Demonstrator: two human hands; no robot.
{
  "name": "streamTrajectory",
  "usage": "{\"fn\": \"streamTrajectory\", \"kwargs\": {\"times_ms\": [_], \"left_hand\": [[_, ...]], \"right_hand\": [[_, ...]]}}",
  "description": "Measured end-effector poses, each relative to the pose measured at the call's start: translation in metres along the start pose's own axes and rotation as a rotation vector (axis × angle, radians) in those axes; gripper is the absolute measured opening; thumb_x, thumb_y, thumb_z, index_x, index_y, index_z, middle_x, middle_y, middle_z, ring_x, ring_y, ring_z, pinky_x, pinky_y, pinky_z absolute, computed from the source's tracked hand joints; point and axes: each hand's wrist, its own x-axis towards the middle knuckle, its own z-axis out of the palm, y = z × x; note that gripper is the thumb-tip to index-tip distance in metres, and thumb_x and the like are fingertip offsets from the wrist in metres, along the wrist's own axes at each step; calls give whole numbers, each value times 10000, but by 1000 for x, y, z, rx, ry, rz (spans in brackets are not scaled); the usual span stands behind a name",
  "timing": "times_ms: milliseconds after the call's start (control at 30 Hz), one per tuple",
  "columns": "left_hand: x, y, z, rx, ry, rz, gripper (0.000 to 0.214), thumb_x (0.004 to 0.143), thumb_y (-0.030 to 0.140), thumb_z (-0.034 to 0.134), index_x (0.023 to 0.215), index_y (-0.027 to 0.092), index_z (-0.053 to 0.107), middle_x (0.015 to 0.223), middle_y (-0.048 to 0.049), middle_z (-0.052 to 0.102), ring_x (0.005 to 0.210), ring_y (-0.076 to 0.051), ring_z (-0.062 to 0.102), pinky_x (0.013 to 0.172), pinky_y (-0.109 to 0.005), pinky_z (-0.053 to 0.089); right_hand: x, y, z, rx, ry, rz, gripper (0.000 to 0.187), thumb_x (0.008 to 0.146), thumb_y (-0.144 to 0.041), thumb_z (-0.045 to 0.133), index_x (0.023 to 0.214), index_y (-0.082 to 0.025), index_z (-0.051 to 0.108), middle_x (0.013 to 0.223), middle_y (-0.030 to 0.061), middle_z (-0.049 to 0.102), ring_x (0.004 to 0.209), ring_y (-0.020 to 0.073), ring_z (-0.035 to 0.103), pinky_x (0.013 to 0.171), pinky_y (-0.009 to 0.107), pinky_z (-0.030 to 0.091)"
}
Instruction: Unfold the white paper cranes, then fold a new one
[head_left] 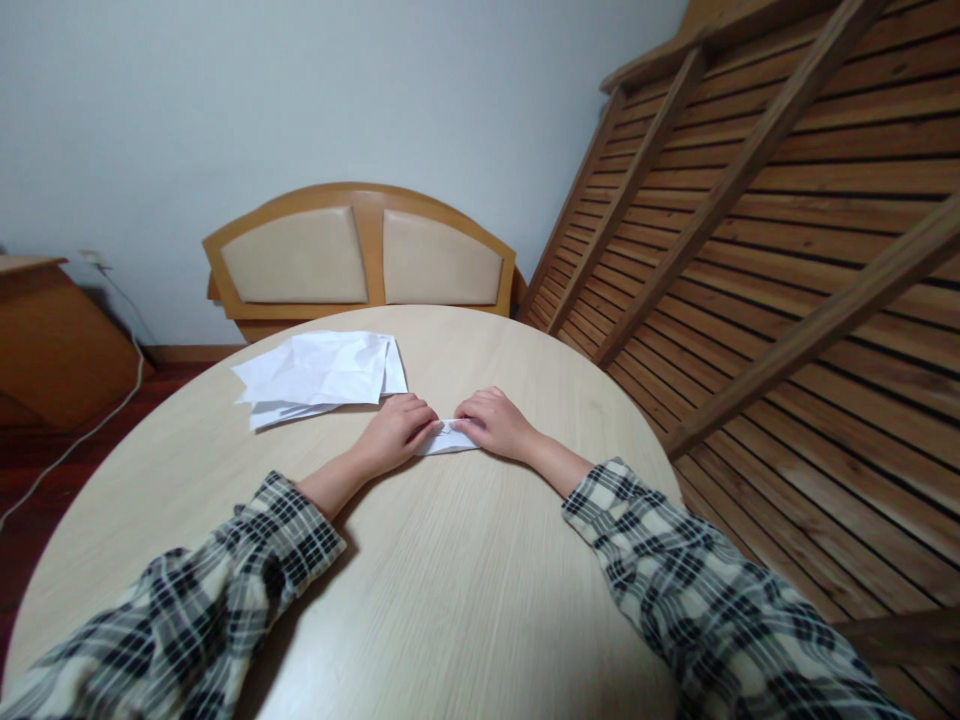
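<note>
A small folded piece of white paper (pixel 448 441) lies on the round table (pixel 450 560) between my two hands. My left hand (pixel 397 430) is closed on its left end, thumb and fingers pressed together at the edge. At the right end my right hand (pixel 496 422) grips the paper in the same way, its thumb toward the middle. The ends of the paper are hidden under my fingers. Just beyond my left hand rests a loose stack of creased white sheets (pixel 330 365).
A wooden headboard (pixel 369 250) with two pale panels stands behind the table against the wall. Slatted wooden boards (pixel 750 280) lean along the right side. To the left are a wooden cabinet (pixel 67 340) and a white cable (pixel 112 420) running down to the floor.
</note>
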Motion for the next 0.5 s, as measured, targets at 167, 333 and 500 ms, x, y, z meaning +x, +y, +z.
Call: {"fn": "streamTrajectory", "kwargs": {"times_ms": [167, 333, 500], "left_hand": [[0, 0, 1, 24, -6, -2, 399, 1029, 350, 377, 845, 146, 666, 765, -74, 647, 772, -217, 550, 756, -360, 408], [1, 1, -1, 17, -13, -20, 387, 1022, 354, 397, 823, 158, 665, 742, -62, 644, 755, -210, 544, 746, -355, 404], [1, -2, 0, -11, 33, -102, 345, 1009, 322, 417, 809, 168, 651, 734, -56, 642, 745, -208, 544, 719, -344, 406]], "right_hand": [[0, 3, 2, -16, -23, -19, 241, 989, -335, 541, 853, -181, 666, 814, 32, 685, 818, 176, 576, 799, 321, 316], [1, 2, 1, -16, -56, -4, 237, 993, -308, 538, 834, -178, 655, 764, 14, 672, 763, 158, 577, 784, 306, 308], [2, 5, 1, -7, -21, 33, 180, 965, -283, 588, 844, -164, 650, 761, 16, 674, 741, 155, 586, 781, 301, 323]]}}
